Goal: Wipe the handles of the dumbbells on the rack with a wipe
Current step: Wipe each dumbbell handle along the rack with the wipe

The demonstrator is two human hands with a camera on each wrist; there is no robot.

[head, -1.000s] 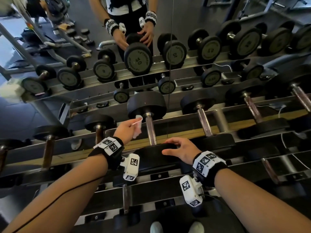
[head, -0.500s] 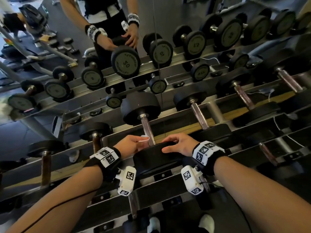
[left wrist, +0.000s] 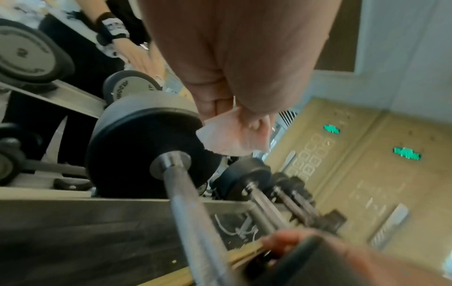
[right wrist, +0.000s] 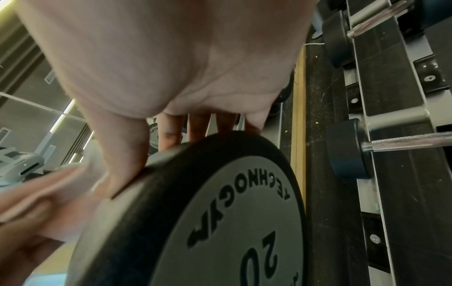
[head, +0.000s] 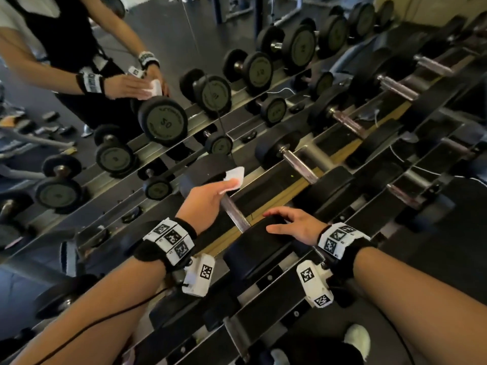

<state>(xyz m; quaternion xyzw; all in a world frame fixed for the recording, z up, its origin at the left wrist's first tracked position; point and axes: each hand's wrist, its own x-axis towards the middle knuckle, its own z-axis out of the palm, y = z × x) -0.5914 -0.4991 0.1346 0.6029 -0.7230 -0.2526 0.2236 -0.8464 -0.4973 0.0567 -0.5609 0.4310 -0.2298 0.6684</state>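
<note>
Left hand (head: 208, 200): I pinch the wipe (head: 233, 177) above the handle (head: 234, 213).
Right hand (head: 295, 225): open on the rack's front-edge weight (head: 253, 248).
Risk: wipe may slip off.

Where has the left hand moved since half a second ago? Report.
Yes. Left hand, pinching the white wipe, slid up the steel dumbbell handle toward the far black head.

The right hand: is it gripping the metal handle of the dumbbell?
No, the right hand rests with spread fingers on the near black weight head of the dumbbell, apart from its metal handle.
</note>
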